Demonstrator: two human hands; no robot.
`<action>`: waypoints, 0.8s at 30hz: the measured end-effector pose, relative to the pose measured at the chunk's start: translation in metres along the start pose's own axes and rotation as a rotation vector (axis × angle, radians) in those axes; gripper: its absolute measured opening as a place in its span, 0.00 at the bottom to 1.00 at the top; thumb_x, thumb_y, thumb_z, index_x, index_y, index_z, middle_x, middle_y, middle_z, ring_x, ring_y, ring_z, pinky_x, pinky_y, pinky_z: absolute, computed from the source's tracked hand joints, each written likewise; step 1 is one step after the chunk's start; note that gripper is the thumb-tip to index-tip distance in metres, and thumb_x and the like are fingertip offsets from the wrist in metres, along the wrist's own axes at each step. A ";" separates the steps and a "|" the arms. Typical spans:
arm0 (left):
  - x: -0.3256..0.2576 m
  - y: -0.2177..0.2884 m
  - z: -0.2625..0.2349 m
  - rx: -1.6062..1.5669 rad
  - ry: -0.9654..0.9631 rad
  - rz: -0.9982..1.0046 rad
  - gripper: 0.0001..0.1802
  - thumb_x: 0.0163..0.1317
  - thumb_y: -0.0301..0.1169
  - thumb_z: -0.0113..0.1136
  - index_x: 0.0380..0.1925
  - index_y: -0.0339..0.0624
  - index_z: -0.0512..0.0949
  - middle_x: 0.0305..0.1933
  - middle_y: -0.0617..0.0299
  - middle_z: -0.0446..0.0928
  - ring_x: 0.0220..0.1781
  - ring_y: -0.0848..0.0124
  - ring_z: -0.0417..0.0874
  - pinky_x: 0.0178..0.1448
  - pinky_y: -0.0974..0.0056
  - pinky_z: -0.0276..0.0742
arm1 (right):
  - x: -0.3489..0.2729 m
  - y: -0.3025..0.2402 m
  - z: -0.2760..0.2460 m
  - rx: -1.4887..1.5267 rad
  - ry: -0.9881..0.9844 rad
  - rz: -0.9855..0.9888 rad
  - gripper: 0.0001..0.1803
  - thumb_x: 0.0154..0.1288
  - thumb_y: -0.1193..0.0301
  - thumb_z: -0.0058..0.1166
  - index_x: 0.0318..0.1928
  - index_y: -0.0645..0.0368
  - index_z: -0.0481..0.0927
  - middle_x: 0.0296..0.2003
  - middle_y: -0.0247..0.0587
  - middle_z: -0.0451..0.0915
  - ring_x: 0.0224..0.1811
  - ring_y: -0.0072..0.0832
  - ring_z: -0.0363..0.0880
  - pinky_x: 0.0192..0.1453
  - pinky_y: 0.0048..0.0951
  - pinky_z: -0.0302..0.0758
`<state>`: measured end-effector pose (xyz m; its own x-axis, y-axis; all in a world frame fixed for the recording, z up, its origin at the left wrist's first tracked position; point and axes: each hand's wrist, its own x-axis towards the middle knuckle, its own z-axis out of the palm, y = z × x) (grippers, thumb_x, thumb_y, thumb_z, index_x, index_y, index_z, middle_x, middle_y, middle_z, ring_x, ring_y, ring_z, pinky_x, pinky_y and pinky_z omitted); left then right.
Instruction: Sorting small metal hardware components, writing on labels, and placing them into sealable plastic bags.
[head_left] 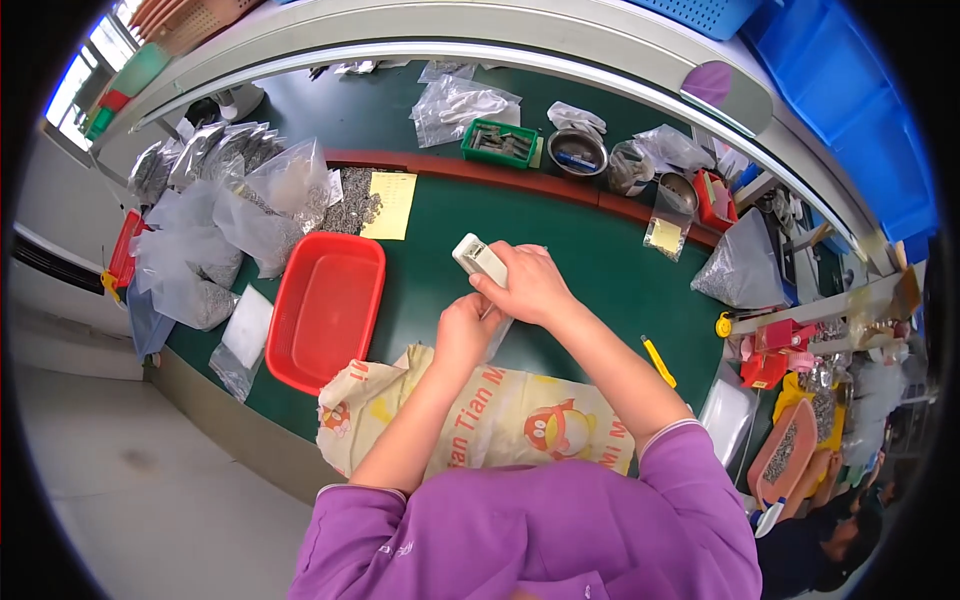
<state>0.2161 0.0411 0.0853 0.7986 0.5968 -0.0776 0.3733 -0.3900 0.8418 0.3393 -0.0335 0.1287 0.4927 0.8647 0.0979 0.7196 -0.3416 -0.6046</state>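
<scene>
Over the middle of the green table, my right hand (pixel 532 284) is closed around a white oblong hand-held device (pixel 478 256) with rounded ends and a small dark patch near its far end. Just below and left of it, my left hand (pixel 466 332) is closed, its fingertips pinching a clear plastic bag (pixel 498 338) close to the device. Much of that bag hides behind my hands. Under my forearms a yellowish printed cloth-like sheet (pixel 500 415) lies along the near edge. An empty red plastic basket (pixel 325 310) stands left of my left hand.
Plastic bags of small metal parts (pixel 205 250) crowd the left, beside loose parts (pixel 355 200) and a yellow paper (pixel 391 205). A green tray (pixel 500 143) and metal bowl (pixel 577 152) stand behind. A yellow cutter (pixel 658 362) lies right. Another person (pixel 835 540) is at lower right.
</scene>
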 end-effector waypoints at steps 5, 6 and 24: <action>0.001 -0.006 0.004 -0.103 0.015 -0.044 0.14 0.52 0.35 0.65 0.28 0.34 0.76 0.32 0.50 0.81 0.34 0.57 0.83 0.39 0.59 0.77 | 0.004 0.005 0.015 -0.044 0.059 -0.037 0.24 0.57 0.52 0.53 0.43 0.60 0.73 0.35 0.52 0.80 0.41 0.48 0.78 0.57 0.44 0.67; 0.001 -0.007 0.005 -0.138 0.055 -0.045 0.15 0.52 0.35 0.66 0.29 0.34 0.74 0.30 0.51 0.81 0.32 0.58 0.83 0.38 0.60 0.77 | 0.006 0.005 0.017 -0.043 0.056 -0.025 0.24 0.57 0.52 0.53 0.43 0.60 0.73 0.34 0.53 0.80 0.40 0.49 0.79 0.54 0.44 0.69; 0.022 -0.042 -0.018 -0.120 0.009 0.093 0.11 0.54 0.32 0.61 0.36 0.39 0.79 0.27 0.55 0.78 0.28 0.60 0.80 0.36 0.62 0.75 | -0.012 0.085 -0.027 0.569 0.618 0.485 0.25 0.66 0.53 0.49 0.50 0.64 0.72 0.40 0.44 0.78 0.42 0.29 0.78 0.47 0.29 0.74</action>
<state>0.2094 0.0836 0.0580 0.8226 0.5686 0.0084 0.2382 -0.3580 0.9028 0.4074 -0.0829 0.0976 0.9607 0.2751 0.0370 0.1060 -0.2405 -0.9648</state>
